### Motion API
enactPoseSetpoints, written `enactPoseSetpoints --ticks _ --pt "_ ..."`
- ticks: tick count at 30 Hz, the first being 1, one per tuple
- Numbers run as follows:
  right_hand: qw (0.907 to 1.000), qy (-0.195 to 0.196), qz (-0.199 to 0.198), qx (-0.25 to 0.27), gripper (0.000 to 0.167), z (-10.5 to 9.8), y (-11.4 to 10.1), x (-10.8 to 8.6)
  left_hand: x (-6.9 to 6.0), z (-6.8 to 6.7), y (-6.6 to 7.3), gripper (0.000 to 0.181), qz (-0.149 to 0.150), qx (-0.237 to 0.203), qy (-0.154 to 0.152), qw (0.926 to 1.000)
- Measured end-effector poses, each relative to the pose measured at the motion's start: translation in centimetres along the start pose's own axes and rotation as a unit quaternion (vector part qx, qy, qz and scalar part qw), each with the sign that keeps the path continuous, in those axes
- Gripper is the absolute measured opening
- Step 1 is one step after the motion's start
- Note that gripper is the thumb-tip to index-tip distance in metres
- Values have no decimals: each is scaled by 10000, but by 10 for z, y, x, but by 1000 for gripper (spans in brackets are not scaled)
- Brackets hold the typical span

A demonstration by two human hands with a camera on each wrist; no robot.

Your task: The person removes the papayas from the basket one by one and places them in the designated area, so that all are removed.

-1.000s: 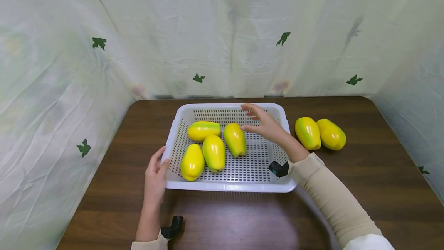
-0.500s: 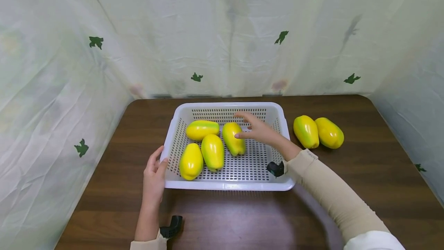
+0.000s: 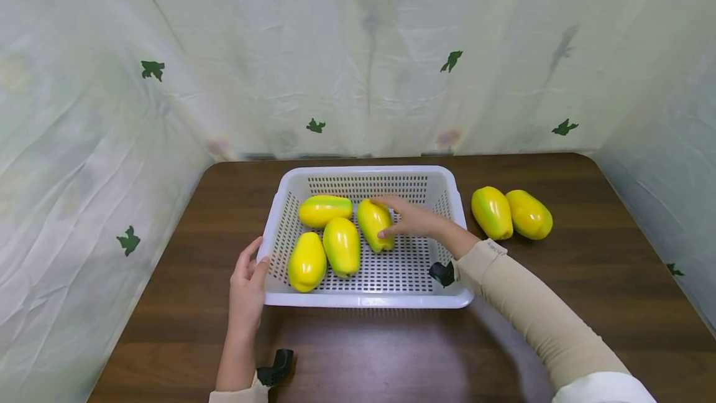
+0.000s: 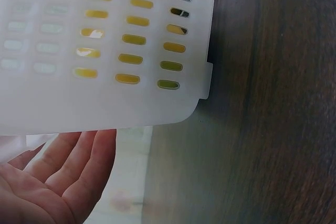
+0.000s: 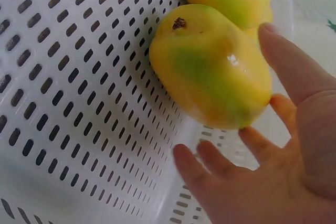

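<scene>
A white slotted plastic basket (image 3: 366,301) holds several glossy yellow-green papayas, among them a left-front one (image 3: 307,261), a middle one (image 3: 342,246) and a back one (image 3: 325,211). My left hand (image 3: 247,288) holds the basket's left rim, thumb on top; in the left wrist view its fingers (image 4: 97,166) reach past the rim. Inside the basket, my right hand (image 3: 411,218) spreads its fingers and thumb around the rightmost papaya (image 3: 373,224). In the right wrist view, fingertips lie close against this papaya (image 5: 210,69), the thumb apart from its surface.
Two more papayas, one nearer (image 3: 492,213) and one farther right (image 3: 530,214), lie side by side on the brown wooden table (image 3: 604,278) right of the basket. A pale leaf-patterned curtain (image 3: 313,48) surrounds the table's back and sides.
My right hand has moved left and down, from above the basket's back right to around the rightmost papaya. The left hand stays at the rim, and the papayas keep their places.
</scene>
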State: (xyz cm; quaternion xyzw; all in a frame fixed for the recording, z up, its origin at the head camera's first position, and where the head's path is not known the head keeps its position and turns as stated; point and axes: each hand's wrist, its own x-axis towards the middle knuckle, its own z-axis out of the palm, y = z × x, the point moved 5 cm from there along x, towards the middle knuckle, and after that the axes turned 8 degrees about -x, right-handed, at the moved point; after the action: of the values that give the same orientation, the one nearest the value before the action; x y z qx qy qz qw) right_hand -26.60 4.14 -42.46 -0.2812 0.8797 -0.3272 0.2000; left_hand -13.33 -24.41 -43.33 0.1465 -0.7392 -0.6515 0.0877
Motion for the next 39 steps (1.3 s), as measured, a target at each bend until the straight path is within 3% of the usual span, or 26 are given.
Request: enactPoseSetpoints --ticks 6,14,19,39 --pt "9999 -58 -43 141 70 3 2 1 0 0 0 42 -22 1 -4 10000" --pt "9988 -43 424 241 61 3 5 1 -1 0 0 42 -32 -41 -31 10000" --pt "9984 51 492 265 61 1 5 0 0 0 -1 42 -98 -54 4 9999" --pt "9906 729 -407 1083 60 -26 -9 -14 1 1 -1 42 -28 -94 -2 10000"
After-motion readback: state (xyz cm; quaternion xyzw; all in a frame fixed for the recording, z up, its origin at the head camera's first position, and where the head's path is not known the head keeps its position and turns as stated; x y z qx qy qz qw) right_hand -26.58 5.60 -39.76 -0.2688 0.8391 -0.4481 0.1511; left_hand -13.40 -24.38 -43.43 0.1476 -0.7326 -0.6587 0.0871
